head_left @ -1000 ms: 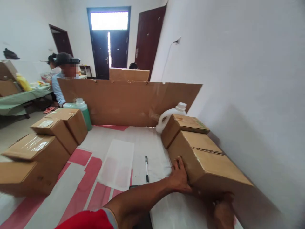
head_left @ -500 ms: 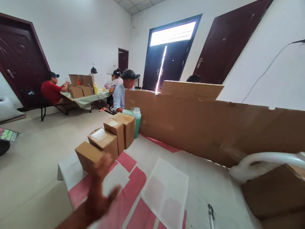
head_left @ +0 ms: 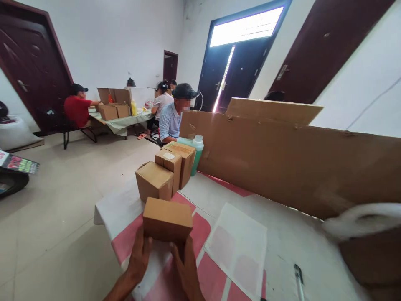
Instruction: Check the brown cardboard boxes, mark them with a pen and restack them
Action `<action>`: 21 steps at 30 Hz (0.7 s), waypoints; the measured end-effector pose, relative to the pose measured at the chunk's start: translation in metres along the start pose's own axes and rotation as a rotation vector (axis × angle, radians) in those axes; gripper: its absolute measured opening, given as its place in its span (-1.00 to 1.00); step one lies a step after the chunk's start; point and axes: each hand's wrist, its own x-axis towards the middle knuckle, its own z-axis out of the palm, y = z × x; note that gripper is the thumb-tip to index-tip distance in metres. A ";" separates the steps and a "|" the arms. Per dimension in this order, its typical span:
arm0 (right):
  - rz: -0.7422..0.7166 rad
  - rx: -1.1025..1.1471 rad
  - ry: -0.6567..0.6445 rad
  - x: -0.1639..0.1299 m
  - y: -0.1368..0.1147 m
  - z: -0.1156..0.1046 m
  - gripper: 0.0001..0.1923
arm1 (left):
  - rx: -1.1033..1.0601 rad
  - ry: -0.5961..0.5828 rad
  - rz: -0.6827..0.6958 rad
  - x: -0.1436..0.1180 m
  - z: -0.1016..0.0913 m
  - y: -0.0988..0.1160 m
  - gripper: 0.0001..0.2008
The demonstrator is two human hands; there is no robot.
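A small closed cardboard box (head_left: pixel 167 219) is held just above the near left part of the table (head_left: pixel 109 207). My left hand (head_left: pixel 139 257) grips its lower left side and my right hand (head_left: pixel 186 261) grips its lower right side. Behind it, a row of three similar cardboard boxes (head_left: pixel 155 180) runs back along the table's left edge. A green bottle (head_left: pixel 196 154) with a white cap stands at the far end of that row.
A tall cardboard sheet (head_left: pixel 282 161) stands across the back of the table. A white paper sheet (head_left: pixel 239 246) and a pen (head_left: pixel 298 276) lie on the red-and-white tabletop. A blurred white jug (head_left: pixel 363 217) and brown box are at right. Several people sit at a far table (head_left: pixel 122 122).
My view swung left from the right-hand boxes. My left hand left the big box and reached left. Both hands now hold the nearest small box, lifted from the row.
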 end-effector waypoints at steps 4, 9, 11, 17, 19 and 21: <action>0.098 -0.005 0.383 -0.021 0.011 -0.068 -0.17 | -0.061 -0.263 0.139 -0.064 0.029 0.024 -0.34; 0.115 0.066 0.558 -0.016 0.004 -0.136 -0.37 | -0.126 -0.457 0.472 -0.058 0.046 0.086 -0.19; 0.110 0.127 0.518 -0.012 0.004 -0.150 -0.39 | -0.106 -0.439 0.620 -0.046 0.046 0.112 -0.18; 0.131 0.173 0.583 -0.018 0.008 -0.159 -0.30 | -0.017 -0.359 0.859 -0.023 0.042 0.146 -0.23; 0.140 0.191 0.597 -0.020 0.007 -0.158 -0.27 | -0.013 -0.379 0.891 -0.015 0.043 0.149 -0.23; 0.144 0.227 0.574 -0.021 0.004 -0.157 -0.30 | -0.003 -0.412 0.923 -0.006 0.044 0.155 -0.22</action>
